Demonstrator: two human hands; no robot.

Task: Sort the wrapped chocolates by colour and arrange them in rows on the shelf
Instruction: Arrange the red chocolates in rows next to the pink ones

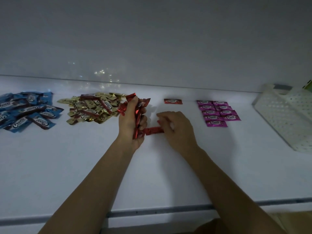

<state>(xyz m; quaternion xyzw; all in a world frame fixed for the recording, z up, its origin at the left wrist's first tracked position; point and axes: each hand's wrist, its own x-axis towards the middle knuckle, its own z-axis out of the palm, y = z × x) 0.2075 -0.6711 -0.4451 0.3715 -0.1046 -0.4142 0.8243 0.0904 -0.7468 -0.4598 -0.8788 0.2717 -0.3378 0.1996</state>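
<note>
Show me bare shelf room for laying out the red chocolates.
Free: below the lone red wrapped chocolate, left of the pink wrapped rows; the front strip of the white shelf; between those rows and the white perforated basket. Crowded: far left, the blue wrapped heap beside the gold wrapped heap.

Nine pink chocolates [212, 117], one red chocolate [173, 101] lying alone, one basket [287, 115].

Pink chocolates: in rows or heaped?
In rows. The pink chocolates lie flat, side by side in two neat columns on the shelf, none piled on another.
</note>
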